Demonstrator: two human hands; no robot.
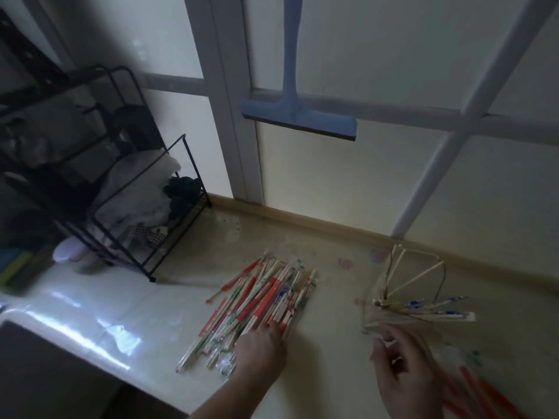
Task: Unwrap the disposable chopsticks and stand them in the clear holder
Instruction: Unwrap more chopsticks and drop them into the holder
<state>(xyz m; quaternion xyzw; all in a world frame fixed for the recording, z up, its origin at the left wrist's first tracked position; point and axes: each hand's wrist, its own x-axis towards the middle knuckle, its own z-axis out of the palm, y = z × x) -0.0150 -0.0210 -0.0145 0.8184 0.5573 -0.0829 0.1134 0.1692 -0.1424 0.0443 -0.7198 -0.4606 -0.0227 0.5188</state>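
Left hand (262, 347): forearm enters from the lower edge, palm down, fingers extended onto the near end of the pile of wrapped chopsticks (260, 306). Right hand (403, 373): right of that pile, fingers loosely curled; contents indiscernible through blur.

A heap of wrapped chopsticks (260, 303) lies on the pale counter, roughly midway along it and set back from the front edge. The pairs sit in clear sleeves printed with red, green and some blue, mostly parallel, slanting from near-left to far-right, with a few splayed off to the left. The clear holder (402, 285) stands to the right of the heap, close to the counter's back edge by the wall trim. Several bare wooden chopsticks (416, 278) lean inside it at different angles. At its near base more wrapped pairs with blue print (435, 313) lie almost flat, pointing right. Red-printed empty wrappers (490, 394) lie at the near right corner, blurred.
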